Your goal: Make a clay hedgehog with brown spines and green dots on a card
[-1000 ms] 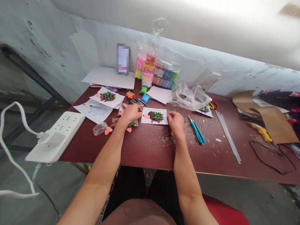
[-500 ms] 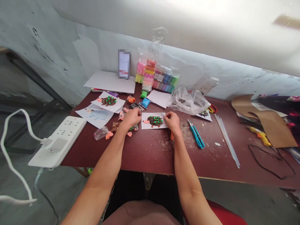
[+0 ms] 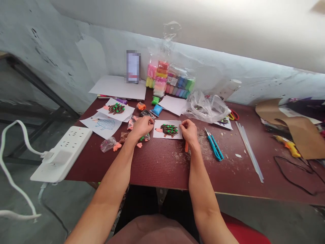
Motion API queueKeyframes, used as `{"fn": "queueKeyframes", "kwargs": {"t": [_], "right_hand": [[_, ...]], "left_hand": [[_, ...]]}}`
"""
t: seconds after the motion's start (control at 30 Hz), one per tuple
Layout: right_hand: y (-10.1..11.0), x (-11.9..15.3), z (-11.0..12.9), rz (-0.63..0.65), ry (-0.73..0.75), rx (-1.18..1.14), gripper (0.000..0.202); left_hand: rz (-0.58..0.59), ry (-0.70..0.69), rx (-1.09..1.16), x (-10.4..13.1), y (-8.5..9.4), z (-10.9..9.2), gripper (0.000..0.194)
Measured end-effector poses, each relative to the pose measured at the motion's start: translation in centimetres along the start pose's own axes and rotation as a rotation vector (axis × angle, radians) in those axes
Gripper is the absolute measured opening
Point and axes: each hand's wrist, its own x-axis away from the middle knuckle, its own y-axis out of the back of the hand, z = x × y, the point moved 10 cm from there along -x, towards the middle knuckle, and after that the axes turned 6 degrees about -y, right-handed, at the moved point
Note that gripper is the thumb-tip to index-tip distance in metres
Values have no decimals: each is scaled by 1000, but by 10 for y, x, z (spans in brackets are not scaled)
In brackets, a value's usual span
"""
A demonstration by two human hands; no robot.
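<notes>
A small white card [image 3: 157, 134] lies on the dark red table, bearing a hedgehog figure [image 3: 169, 130] with a pink face, brown spines and green dots. At the card's right edge, my right hand [image 3: 189, 131] is closed, pinching that edge. My left hand [image 3: 144, 127] has its fingers pressed together beside the card's left edge; whether anything is between them is too small to tell. Under my right wrist lies an orange strip [image 3: 186, 146]. Left of my left hand are a second hedgehog card [image 3: 127, 113] and a blue hedgehog drawing [image 3: 104, 124].
Colourful clay packs [image 3: 175, 84] and a phone [image 3: 133, 66] stand at the back. Right of my hands are a blue cutter [image 3: 215, 146], a plastic bag [image 3: 207, 110], clear sticks [image 3: 250, 150] and a yellow glue gun [image 3: 290, 146]. A power strip [image 3: 64, 149] sits left.
The view has shifted slightly. Both hands keep nearly the same places at the card, and the hedgehog on it looks unchanged.
</notes>
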Motion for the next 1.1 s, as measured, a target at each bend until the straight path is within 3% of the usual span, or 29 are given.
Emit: {"fn": "queueKeyframes", "kwargs": {"t": [0.2,0.4,0.7,1.1], "right_hand": [[-2,3,4,33,23,-73,13],[-4,3,4,72,41,-199,10],[-8,-2,-8,78,-38,-246,7],[-8,-4,-10,55,-33,-220,7]], "left_hand": [[10,8,18,-1,-2,3,29],[-1,-3,85,-2,-2,6,29],[135,-5,327,1,-13,8,38],[156,18,210,4,-19,4,35]]}}
